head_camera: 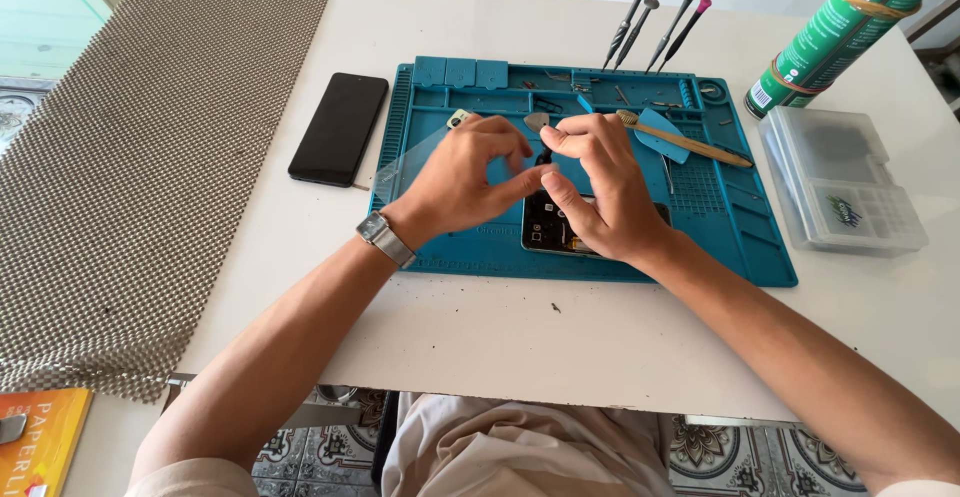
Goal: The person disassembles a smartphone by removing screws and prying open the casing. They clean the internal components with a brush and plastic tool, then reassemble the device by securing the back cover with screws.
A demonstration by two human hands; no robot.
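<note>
While both hands meet over the opened phone [550,227] on the blue repair mat [740,227], their fingertips pinch something too small to identify. Left hand [462,172] and right hand [600,192] touch at the thumbs.

The repair mat [740,227] is teal blue and lies on a white table [480,337]. Near the table's left edge, the woven mat [140,167] shows a fine grey and cream check. The phone [339,128] beside it is glossy black. At the far right corner, the spray can [835,32] is green with white print and tan bands. The screwdrivers [655,27] have one green and one pink cap. The wristwatch [385,239] is silver. The floor tiles [760,457] carry dark floral ornament.
</note>
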